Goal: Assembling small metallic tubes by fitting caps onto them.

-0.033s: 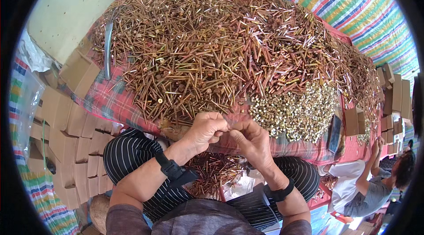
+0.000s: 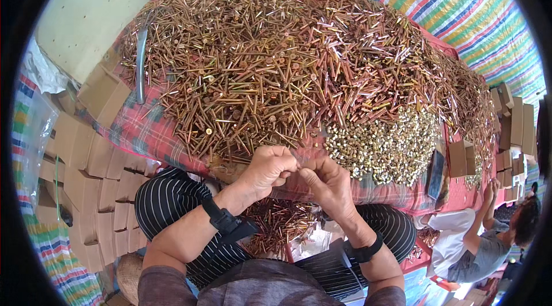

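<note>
Just in front of the table's near edge, my left hand [image 2: 269, 169] and my right hand [image 2: 330, 186] meet fingertip to fingertip. Both are closed in a pinch. Whatever sits between the fingers is too small and hidden to name. Beyond them spreads a large heap of long, thin copper-coloured bolts [image 2: 253, 76], some showing round heads. To the right of my right hand lies a patch of small, shiny gold-coloured pieces that look like nuts [image 2: 382, 148]. Red plaid cloth [image 2: 141, 125] covers the table under both heaps.
Cardboard boxes [image 2: 98, 191] stack up at the left. A curved grey strip [image 2: 141, 64] lies at the heap's left end. A dark flat block [image 2: 436, 174] and an open small carton [image 2: 462, 158] stand right of the nuts. More bolts [image 2: 276, 222] lie below my hands. Another person [image 2: 489, 243] sits at right.
</note>
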A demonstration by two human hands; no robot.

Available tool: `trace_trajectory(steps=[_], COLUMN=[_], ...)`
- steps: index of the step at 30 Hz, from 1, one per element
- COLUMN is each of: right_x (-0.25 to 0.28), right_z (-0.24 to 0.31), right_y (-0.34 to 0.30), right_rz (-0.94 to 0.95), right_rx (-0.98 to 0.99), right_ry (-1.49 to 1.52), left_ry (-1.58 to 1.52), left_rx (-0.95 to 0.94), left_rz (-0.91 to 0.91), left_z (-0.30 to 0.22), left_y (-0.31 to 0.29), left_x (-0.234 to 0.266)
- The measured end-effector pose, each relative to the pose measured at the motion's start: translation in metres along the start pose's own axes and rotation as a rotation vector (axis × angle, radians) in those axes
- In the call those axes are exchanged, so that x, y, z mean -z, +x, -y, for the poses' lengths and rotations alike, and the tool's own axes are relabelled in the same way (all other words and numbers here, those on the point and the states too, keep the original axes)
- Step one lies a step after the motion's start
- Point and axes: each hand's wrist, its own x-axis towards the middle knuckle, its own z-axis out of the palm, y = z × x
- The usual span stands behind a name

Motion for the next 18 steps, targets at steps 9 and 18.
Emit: trace_trajectory(steps=[9, 18], right_x=[-0.007, 0.029], right_z=[-0.006, 0.016], right_y=[0.004, 0.014], right_rz=[-0.098, 0.428], right_rx=[0.350, -0.189], right_ry=[-0.358, -0.306], left_ry=[0.092, 0.481], left_rx=[-0.043, -0.098], left_rz=[-0.024, 0.270], left_z=[0.000, -0.008], left_y=[-0.003, -0.004], left_x=[-0.006, -0.003])
